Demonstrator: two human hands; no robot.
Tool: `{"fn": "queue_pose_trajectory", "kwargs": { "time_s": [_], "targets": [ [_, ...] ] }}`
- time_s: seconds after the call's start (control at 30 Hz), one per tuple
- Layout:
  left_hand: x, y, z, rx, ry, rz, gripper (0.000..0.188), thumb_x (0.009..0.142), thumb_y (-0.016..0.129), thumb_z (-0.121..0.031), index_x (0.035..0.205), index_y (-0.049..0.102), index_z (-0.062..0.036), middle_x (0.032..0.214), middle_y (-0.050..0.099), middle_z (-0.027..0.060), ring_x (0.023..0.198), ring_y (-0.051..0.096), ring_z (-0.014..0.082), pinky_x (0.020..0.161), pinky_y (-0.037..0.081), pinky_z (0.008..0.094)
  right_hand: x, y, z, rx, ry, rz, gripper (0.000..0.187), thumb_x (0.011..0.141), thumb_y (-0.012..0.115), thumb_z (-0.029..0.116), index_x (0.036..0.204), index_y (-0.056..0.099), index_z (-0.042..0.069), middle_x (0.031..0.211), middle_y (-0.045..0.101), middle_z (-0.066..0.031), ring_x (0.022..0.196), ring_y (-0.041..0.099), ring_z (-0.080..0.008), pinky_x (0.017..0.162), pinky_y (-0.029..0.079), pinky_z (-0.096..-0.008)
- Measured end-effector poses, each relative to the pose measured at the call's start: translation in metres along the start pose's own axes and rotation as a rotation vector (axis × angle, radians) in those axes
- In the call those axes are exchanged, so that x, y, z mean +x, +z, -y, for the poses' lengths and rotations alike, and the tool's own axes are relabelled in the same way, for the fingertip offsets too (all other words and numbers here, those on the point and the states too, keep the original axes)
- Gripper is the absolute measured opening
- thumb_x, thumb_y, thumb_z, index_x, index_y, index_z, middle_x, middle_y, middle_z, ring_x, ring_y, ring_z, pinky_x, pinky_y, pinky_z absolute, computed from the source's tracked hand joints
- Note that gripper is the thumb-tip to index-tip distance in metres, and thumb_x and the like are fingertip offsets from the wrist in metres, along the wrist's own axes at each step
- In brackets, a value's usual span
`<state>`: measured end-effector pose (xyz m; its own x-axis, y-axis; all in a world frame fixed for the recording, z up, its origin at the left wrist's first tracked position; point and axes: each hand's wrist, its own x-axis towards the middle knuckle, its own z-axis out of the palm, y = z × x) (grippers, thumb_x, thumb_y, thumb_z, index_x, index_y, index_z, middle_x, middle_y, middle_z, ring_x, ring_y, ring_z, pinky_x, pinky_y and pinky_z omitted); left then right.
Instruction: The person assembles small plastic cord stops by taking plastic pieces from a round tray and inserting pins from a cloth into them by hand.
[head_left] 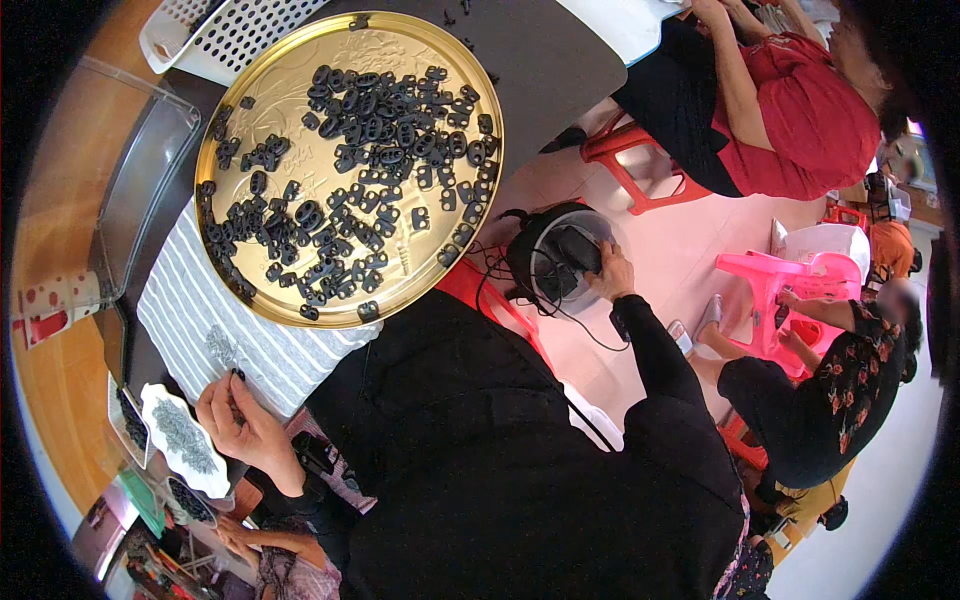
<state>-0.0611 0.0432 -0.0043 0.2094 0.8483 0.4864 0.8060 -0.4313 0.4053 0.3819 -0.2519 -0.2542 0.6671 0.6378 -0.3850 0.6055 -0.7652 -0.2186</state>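
Observation:
My left hand (242, 422) is closed, fingers pinched around a small black plastic piece (238, 374) above a grey-and-white striped cloth (175, 275). Beside it lies a small heap of tiny grey metal pieces (220, 345), like springs. A white scalloped dish (212, 484) holds more of them. My right hand (612, 272) reaches out to a round tub (598, 222), its fingers bent over the edge of a dark block-shaped thing (574, 246); some fingertips are hidden. On a round gold tray (270, 62) lie many small black plastic pieces with two holes (375, 115), like cord locks.
A white perforated basket (250, 35) stands beyond the tray, and a clear plastic bin (150, 165) to its left. Cables (590, 335) hang around the tub. Pink stools (745, 262) and a red stool (625, 150) stand to the right, where other people (790, 115) sit.

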Motion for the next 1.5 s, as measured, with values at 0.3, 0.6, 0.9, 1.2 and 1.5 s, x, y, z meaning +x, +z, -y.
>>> {"fn": "queue_pose_trajectory", "kwargs": {
  "time_s": [0.3,0.6,0.9,1.2,1.5],
  "targets": [
    [0.0,-0.002,-0.002,0.008,-0.047,0.014,0.01,0.088,0.062,-0.001,0.096,0.066,0.0043,0.095,0.059,0.0117,0.079,0.057,0.0202,0.066,0.045,0.029,0.003,-0.018,0.007,0.052,-0.021,-0.166,0.075,0.061,0.074,0.024,0.128,0.045,0.006,0.112,0.055,-0.0198,0.1,0.058,-0.0391,0.084,0.05,-0.0456],
    [0.002,-0.002,-0.003,0.026,0.016,0.011,0.011,0.088,0.062,-0.002,0.096,0.066,0.0041,0.096,0.059,0.0124,0.083,0.059,0.0232,0.068,0.048,0.0314,0.012,-0.04,0.032,0.094,-0.097,-0.28,0.074,0.062,0.073,0.023,0.128,0.045,0.006,0.108,0.061,-0.0204,0.098,0.061,-0.0375,0.085,0.05,-0.0427],
    [-0.002,-0.003,0.003,0.022,0.056,-0.008,0.011,0.087,0.064,-0.002,0.096,0.066,0.0039,0.095,0.059,0.0136,0.084,0.059,0.0253,0.072,0.048,0.0343,0.014,-0.045,0.035,0.101,-0.012,-0.196,0.063,0.068,0.075,0.031,0.122,0.051,0.012,0.104,0.062,-0.0185,0.093,0.063,-0.034,0.08,0.05,-0.0416],
    [-0.003,0.001,0.007,-0.039,0.017,-0.024,0.01,0.087,0.064,-0.001,0.095,0.067,0.0035,0.094,0.059,0.0123,0.083,0.058,0.0246,0.071,0.049,0.0323,0.023,-0.031,0.01,0.375,0.188,-0.216,0.053,0.067,0.072,0.042,0.104,0.066,0.004,0.084,0.068,-0.0192,0.081,0.066,-0.0333,0.074,0.051,-0.0393],
    [-0.002,-0.002,0.005,-0.006,0.036,-0.019,0.011,0.087,0.066,-0.004,0.095,0.068,0.0031,0.094,0.06,0.0133,0.084,0.059,0.0256,0.071,0.049,0.0343,0.045,-0.018,-0.018,0.544,0.31,-0.09,0.05,0.07,0.072,0.037,0.096,0.068,-0.006,0.079,0.069,-0.0167,0.07,0.067,-0.0246,0.068,0.052,-0.0337]
  ]
}}
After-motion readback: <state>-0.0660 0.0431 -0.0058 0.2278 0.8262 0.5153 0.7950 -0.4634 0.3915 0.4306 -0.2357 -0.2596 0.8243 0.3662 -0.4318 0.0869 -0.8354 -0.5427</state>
